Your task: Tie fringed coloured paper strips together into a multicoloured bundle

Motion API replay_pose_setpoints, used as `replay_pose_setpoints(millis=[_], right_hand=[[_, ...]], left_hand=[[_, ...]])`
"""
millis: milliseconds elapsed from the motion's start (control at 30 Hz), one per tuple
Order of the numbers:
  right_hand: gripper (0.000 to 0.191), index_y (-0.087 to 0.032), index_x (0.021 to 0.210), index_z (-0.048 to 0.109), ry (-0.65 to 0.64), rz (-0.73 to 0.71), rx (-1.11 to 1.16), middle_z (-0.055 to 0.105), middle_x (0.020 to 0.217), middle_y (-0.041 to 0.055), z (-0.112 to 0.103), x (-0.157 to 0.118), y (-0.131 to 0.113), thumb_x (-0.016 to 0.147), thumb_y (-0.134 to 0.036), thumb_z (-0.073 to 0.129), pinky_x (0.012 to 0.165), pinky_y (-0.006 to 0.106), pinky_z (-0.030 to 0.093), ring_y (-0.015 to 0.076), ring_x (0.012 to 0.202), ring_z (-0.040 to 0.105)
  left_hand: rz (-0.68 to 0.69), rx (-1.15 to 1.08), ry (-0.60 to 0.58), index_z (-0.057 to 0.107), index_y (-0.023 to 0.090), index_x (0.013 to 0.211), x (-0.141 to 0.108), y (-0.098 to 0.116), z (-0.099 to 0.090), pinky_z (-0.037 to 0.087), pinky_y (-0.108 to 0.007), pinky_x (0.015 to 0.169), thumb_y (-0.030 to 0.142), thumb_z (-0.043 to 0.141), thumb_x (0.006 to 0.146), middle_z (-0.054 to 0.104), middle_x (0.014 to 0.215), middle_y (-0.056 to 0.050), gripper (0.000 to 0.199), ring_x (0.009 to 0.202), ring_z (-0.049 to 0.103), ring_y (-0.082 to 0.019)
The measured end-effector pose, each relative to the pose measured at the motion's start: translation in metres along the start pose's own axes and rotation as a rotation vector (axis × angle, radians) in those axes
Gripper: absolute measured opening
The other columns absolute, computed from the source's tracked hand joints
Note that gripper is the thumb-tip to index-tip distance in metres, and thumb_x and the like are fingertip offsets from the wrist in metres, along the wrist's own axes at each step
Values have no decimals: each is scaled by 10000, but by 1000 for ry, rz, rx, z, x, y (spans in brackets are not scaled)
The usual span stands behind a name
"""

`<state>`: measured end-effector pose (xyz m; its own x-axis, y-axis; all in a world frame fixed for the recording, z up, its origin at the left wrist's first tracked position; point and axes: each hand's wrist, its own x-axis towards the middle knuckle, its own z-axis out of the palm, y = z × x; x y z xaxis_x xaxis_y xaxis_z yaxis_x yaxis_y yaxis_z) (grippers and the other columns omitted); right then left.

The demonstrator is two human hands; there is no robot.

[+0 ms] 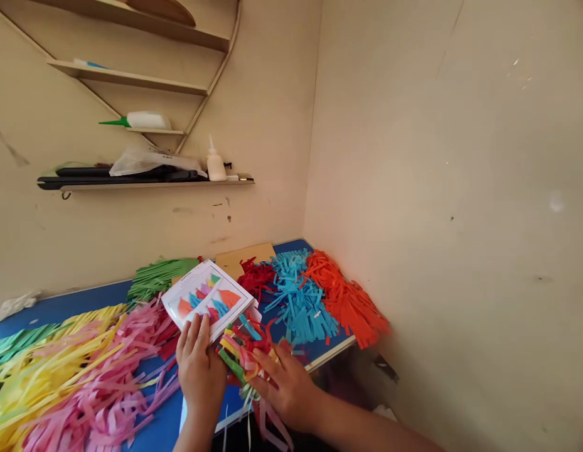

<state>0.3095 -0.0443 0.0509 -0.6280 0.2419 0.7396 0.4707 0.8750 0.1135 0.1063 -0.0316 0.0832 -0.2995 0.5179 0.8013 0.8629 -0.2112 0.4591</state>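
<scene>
A white printed box [193,290] with a picture of coloured paper tassels on its front is gripped in my left hand [199,364], fingers lying over its lower edge. Its near right end looks open, with a flap sticking out. Against that end my right hand [291,384] grasps a bundle of multicoloured paper tassels [237,355] in red, yellow, pink and green. Some strips hang below the hand. Whether any of the bundle lies inside the box cannot be seen.
Pink [103,383], yellow [41,383] and green [159,276] fringed paper covers the blue table's left side. Blue [300,301], orange [345,298] and dark red [256,276] fringes lie right. Brown cardboard [244,257] sits behind. A wall shelf [159,186] holds a glue bottle [216,167].
</scene>
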Motion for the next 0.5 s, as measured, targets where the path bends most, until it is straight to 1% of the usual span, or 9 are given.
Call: replay_pose_setpoints(millis=[33, 100, 167, 200, 233, 300, 367, 433, 500], right_hand=[[411, -212, 1345, 553, -42, -6, -22, 510, 1434, 164, 1, -2, 4, 934, -198, 540, 901, 522, 557, 348, 1224, 540], [404, -218, 1340, 561, -154, 32, 41, 532, 1415, 151, -3, -4, 11, 938, -179, 538, 903, 530, 552, 340, 1192, 555], [424, -214, 1361, 550, -243, 140, 224, 522, 1423, 156, -10, -1, 15, 937, -203, 550, 938, 524, 530, 334, 1193, 556], [439, -209, 1370, 548, -250, 231, 358, 514, 1430, 159, -13, 3, 16, 932, -227, 562, 970, 513, 511, 330, 1208, 551], [445, -200, 1361, 561, -218, 347, 529, 520, 1422, 161, -16, 7, 16, 920, -259, 584, 1003, 496, 489, 323, 1218, 551], [448, -186, 1326, 594, -85, 583, 877, 587, 1340, 156, -18, 16, 15, 912, -356, 603, 1026, 471, 471, 312, 1206, 577], [456, -183, 1313, 598, 54, 756, 1097, 670, 1193, 135, -14, 23, 11, 950, -452, 538, 1004, 480, 485, 308, 1157, 616], [463, -191, 1319, 585, 117, 815, 1085, 688, 1140, 121, -8, 27, 7, 982, -487, 470, 1007, 494, 477, 304, 1148, 618], [427, -211, 1293, 602, 64, 740, 922, 662, 1206, 114, 0, 29, 4, 968, -469, 504, 1079, 497, 407, 292, 1209, 567]], left_hand=[[2, 4, 19, 472, 244, 1435, -1, 5, 2, 355, -538, 1142, 146, 427, 913, 510, 1473, -124, 534, 1407, 397, -318], [52, 11, 25, 439, 267, 1456, -6, 15, 5, 314, -543, 1168, 97, 416, 905, 472, 1507, -104, 577, 1444, 335, -311], [134, 22, -13, 379, 282, 1489, -15, 23, 10, 280, -546, 1185, 60, 424, 892, 414, 1549, -92, 638, 1473, 270, -311], [167, 29, -40, 350, 285, 1501, -20, 25, 12, 274, -547, 1188, 44, 425, 887, 393, 1561, -93, 664, 1480, 252, -312], [192, 33, -66, 327, 287, 1511, -25, 27, 14, 277, -546, 1187, 32, 422, 884, 385, 1565, -98, 683, 1482, 245, -313], [211, 35, -103, 305, 288, 1519, -34, 27, 17, 300, -543, 1176, 19, 412, 885, 403, 1552, -109, 696, 1479, 255, -311], [203, 41, -127, 308, 284, 1518, -40, 25, 16, 312, -551, 1167, 20, 402, 890, 421, 1537, -120, 687, 1476, 260, -315], [196, 62, -150, 332, 269, 1509, -43, 26, 14, 307, -571, 1164, 45, 421, 898, 396, 1548, -135, 657, 1480, 242, -336], [215, 85, -179, 358, 251, 1497, -44, 30, 12, 296, -586, 1163, 70, 449, 902, 357, 1566, -152, 628, 1482, 222, -357]])
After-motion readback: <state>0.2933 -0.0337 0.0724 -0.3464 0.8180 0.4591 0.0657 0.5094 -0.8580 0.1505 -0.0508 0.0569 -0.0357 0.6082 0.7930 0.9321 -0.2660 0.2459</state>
